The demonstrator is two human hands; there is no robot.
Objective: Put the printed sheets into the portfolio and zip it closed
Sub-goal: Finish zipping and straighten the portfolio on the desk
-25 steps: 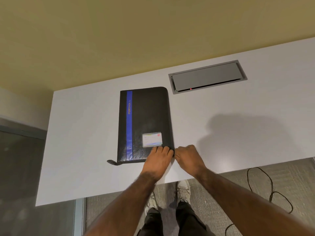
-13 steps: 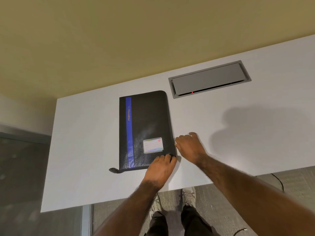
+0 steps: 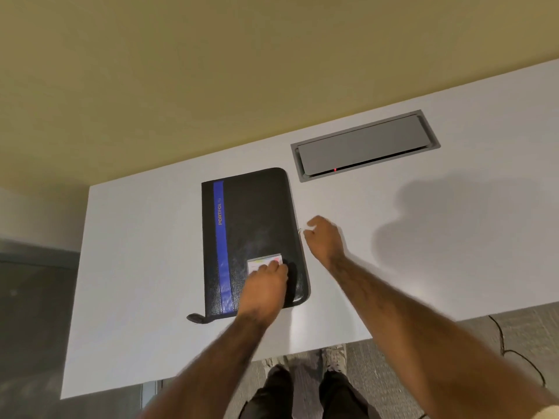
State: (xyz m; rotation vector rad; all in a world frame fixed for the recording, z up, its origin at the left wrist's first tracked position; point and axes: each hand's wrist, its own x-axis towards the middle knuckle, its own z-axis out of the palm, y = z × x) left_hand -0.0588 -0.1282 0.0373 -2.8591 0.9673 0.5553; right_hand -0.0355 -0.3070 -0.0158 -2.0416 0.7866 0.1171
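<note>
- Fingers (image 3: pixel 309 234) of the right hand (image 3: pixel 325 238) are drawn together in a pinch on the small pale zip pull (image 3: pixel 299 230), which is held just beside the right edge of the portfolio (image 3: pixel 251 213), about halfway along it.
- Fingers (image 3: pixel 273 267) of the left hand (image 3: pixel 266 285) are laid nearly flat and close together on the cover at its lower right, where a card label (image 3: pixel 266 259) is half hidden by them; nothing is gripped.
- The portfolio is laid closed on the white tabletop (image 3: pixel 136 237) at the centre of the frame, with its long axis running from the lower edge towards the top.
- The run left to zip is judged to lie above the pull, towards the rounded upper right corner. The pull would therefore be drawn upward in the frame, and the right hand is the nearer one.
- No printed sheets are seen; they are presumed to be inside.
</note>
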